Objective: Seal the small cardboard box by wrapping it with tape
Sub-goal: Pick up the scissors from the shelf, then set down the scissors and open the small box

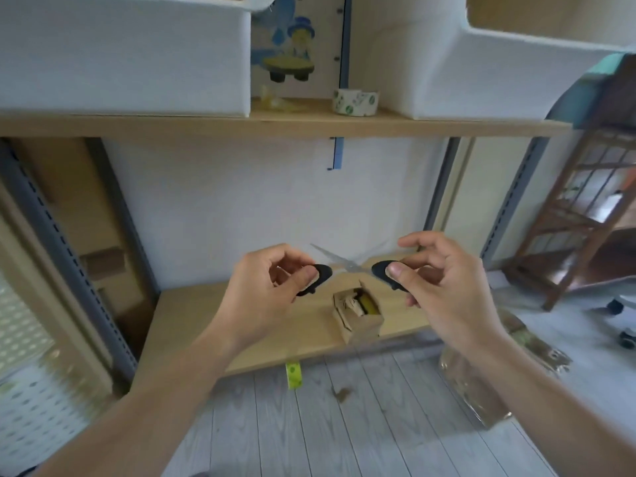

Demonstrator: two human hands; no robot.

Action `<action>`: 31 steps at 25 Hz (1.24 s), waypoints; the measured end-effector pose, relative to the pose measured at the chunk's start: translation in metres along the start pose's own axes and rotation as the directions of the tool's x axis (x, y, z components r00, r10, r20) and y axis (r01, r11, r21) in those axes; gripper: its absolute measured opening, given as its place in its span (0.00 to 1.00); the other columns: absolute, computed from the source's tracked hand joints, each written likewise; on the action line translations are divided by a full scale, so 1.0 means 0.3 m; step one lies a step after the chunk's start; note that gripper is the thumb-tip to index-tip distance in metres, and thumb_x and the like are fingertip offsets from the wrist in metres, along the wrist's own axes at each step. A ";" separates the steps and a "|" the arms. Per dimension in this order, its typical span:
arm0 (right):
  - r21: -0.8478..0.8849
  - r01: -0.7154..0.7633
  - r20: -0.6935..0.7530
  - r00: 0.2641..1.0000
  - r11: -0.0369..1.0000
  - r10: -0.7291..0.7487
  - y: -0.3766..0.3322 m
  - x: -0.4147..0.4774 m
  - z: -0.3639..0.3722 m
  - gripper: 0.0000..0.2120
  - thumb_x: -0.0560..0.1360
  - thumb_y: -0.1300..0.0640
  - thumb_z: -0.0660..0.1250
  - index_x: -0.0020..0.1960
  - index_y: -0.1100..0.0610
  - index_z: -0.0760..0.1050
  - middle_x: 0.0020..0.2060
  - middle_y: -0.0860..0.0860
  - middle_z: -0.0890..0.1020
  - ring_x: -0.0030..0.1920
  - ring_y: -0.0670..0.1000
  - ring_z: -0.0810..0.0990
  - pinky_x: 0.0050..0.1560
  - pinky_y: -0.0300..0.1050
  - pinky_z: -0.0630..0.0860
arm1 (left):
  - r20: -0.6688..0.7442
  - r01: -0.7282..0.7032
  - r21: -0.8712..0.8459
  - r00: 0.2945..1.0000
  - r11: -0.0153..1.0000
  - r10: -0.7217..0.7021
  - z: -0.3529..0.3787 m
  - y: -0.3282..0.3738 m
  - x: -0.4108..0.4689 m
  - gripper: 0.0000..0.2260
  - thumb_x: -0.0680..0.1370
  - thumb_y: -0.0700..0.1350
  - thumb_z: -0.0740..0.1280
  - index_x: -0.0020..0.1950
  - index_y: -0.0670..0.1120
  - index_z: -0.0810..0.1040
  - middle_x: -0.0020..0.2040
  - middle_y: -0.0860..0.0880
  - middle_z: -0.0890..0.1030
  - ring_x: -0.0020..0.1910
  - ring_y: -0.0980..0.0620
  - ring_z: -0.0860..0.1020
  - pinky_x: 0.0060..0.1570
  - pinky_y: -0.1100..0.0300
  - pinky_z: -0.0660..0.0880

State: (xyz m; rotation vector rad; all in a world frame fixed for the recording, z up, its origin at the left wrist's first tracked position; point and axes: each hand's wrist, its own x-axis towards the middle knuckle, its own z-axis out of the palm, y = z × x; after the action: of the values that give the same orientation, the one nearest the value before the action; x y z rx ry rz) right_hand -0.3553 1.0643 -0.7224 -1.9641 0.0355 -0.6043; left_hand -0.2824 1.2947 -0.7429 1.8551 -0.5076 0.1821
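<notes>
Where the two hands meet above the surface (192, 325), the items are as follows.

Scissors (344, 265): thin grey metal blades, blurred, spread apart and pointing far; two black, rounded, smooth handles, opened wide to left and right.

Left hand (272, 287): fingers (306, 275) curled, pinching the left handle between thumb and forefinger.

Right hand (444, 280): fingers (395, 270) curled, pinching the right handle under the thumb.

Box (361, 318): small, brown cardboard, rectangular, matte. It stands on the surface close to the near edge, below and between the hands. Its top flaps are raised and something yellow shows inside.

Tape (355, 102): a round roll, pale with green print, lying flat on the shelf (275, 127) above, far from the box, between two white, soft-cornered bins (120, 56).

Surface and shelf: flat boards of light wood grain.

Strip (294, 374): short, yellow-green, dotted, hanging from the surface's near edge.

Floor (344, 425): grey planks.
</notes>
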 end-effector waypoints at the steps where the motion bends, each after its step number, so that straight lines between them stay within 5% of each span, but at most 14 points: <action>1: -0.025 0.007 -0.002 1.000 1.000 -0.007 0.002 0.014 0.004 0.10 0.75 0.58 0.74 0.53 0.47 0.78 0.38 0.46 0.86 0.29 0.49 0.81 0.35 0.48 0.81 | 0.001 0.006 0.010 1.000 1.000 -0.006 -0.003 -0.011 0.015 0.05 0.77 0.42 0.74 0.45 0.52 0.84 0.37 0.52 0.85 0.37 0.43 0.81 0.41 0.43 0.80; 6: -0.071 -0.038 -0.065 0.997 0.997 0.034 0.088 0.117 0.073 0.05 0.74 0.56 0.75 0.45 0.50 0.79 0.36 0.48 0.84 0.28 0.42 0.77 0.33 0.46 0.77 | 0.006 0.089 -0.063 0.996 0.994 -0.088 0.060 -0.090 0.116 0.02 0.79 0.41 0.72 0.46 0.43 0.82 0.37 0.49 0.85 0.31 0.52 0.82 0.31 0.60 0.76; 11: -0.076 -0.097 -0.040 0.995 0.992 0.094 0.254 0.225 0.216 0.07 0.73 0.55 0.75 0.43 0.48 0.77 0.37 0.46 0.84 0.32 0.51 0.82 0.37 0.56 0.82 | 0.081 0.246 -0.129 0.968 0.961 -0.237 0.211 -0.232 0.207 0.07 0.77 0.42 0.75 0.43 0.40 0.81 0.36 0.46 0.86 0.32 0.55 0.82 0.30 0.70 0.70; 15: -0.117 -0.088 -0.030 0.996 0.989 0.085 0.372 0.318 0.304 0.07 0.74 0.54 0.74 0.45 0.48 0.76 0.39 0.44 0.83 0.33 0.48 0.80 0.33 0.38 0.76 | 0.138 0.406 -0.162 0.912 0.900 -0.386 0.285 -0.351 0.325 0.03 0.79 0.41 0.71 0.49 0.42 0.82 0.39 0.45 0.86 0.31 0.55 0.80 0.29 0.68 0.70; 21: -0.129 -0.254 0.087 0.960 0.958 0.266 0.578 0.446 0.424 0.07 0.75 0.56 0.74 0.45 0.49 0.76 0.39 0.45 0.84 0.34 0.46 0.83 0.35 0.43 0.79 | 0.315 0.656 -0.213 0.748 0.724 -0.584 0.357 -0.528 0.452 0.08 0.81 0.46 0.68 0.51 0.42 0.82 0.43 0.44 0.84 0.30 0.51 0.76 0.29 0.62 0.71; 26: -0.128 -0.424 0.157 0.884 0.896 0.441 0.732 0.492 0.492 0.05 0.77 0.58 0.72 0.49 0.52 0.76 0.38 0.49 0.86 0.28 0.43 0.82 0.32 0.38 0.77 | 0.246 0.716 -0.208 0.697 0.666 -0.673 0.476 -0.725 0.521 0.05 0.82 0.44 0.68 0.49 0.43 0.78 0.39 0.43 0.80 0.22 0.53 0.69 0.23 0.64 0.66; 31: -0.273 -0.389 0.129 0.892 0.880 0.434 0.835 0.540 0.495 0.06 0.78 0.54 0.69 0.53 0.50 0.75 0.41 0.44 0.82 0.40 0.48 0.83 0.43 0.43 0.80 | 0.117 0.754 -0.122 0.656 0.645 -0.745 0.479 -0.913 0.568 0.06 0.80 0.42 0.69 0.44 0.45 0.79 0.41 0.42 0.80 0.24 0.51 0.68 0.22 0.66 0.64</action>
State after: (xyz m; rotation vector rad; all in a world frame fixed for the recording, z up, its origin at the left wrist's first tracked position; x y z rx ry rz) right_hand -0.0913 1.0260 -0.9222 -2.1518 0.4216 -0.1342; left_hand -0.0302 1.1889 -0.9661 1.7628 0.2513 -0.4729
